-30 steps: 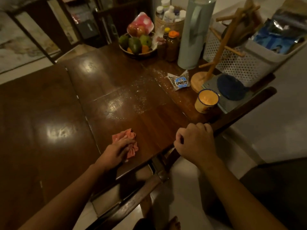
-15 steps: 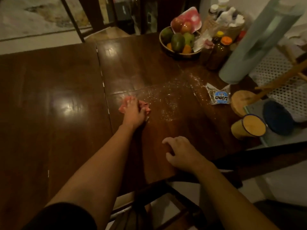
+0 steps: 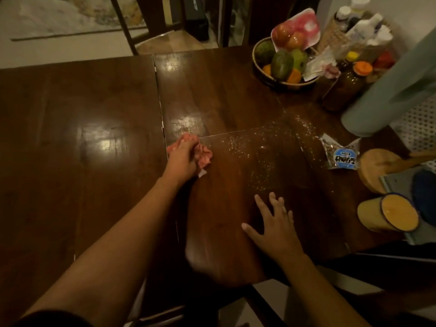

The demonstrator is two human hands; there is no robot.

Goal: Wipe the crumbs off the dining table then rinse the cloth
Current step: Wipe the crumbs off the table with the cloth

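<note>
Dark polished wood makes up the dining table (image 3: 99, 119), its glossy top catching lamp glare. One left hand (image 3: 182, 159) presses down, fingers closed around one bunched pink cloth (image 3: 204, 154) at a seam in the top. Just right of the cloth lie scattered white crumbs (image 3: 264, 159). One right hand (image 3: 274, 227) rests flat on the wood near the front edge, fingers spread, holding nothing. Further back, one bowl (image 3: 259, 64) holds green and orange fruit. One snack packet (image 3: 342, 156) has blue lettering too blurred to read. One yellow mug (image 3: 389, 213) with a blue rim stands at the right edge
</note>
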